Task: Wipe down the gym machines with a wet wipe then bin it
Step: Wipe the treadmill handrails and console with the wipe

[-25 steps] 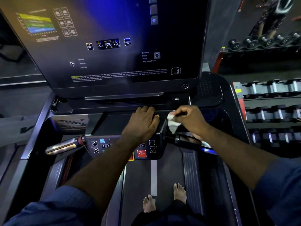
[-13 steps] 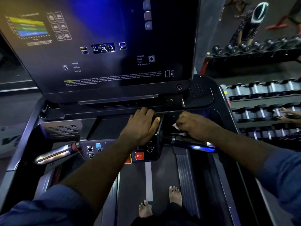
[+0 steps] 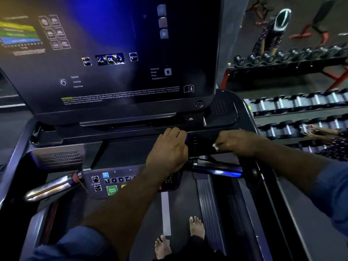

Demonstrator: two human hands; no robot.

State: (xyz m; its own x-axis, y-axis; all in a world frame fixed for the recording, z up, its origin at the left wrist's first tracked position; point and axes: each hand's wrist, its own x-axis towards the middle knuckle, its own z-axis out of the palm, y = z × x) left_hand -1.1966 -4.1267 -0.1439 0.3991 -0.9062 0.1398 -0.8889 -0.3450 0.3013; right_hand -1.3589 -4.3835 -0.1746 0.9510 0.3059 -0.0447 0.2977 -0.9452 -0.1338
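Centre of frame: left hand [image 3: 167, 149] lies palm down on the treadmill console [image 3: 128, 153], fingers relaxed and close together, holding nothing. Right of centre: right hand [image 3: 237, 143] is curled over the wet wipe [image 3: 215, 147], pressing it onto the black console ledge just above the right handlebar [image 3: 216, 169]; only a small white corner of it shows at the hand's left edge. The display screen [image 3: 113, 53] fills the upper left, and a dumbbell rack [image 3: 301, 102] runs along the right edge.
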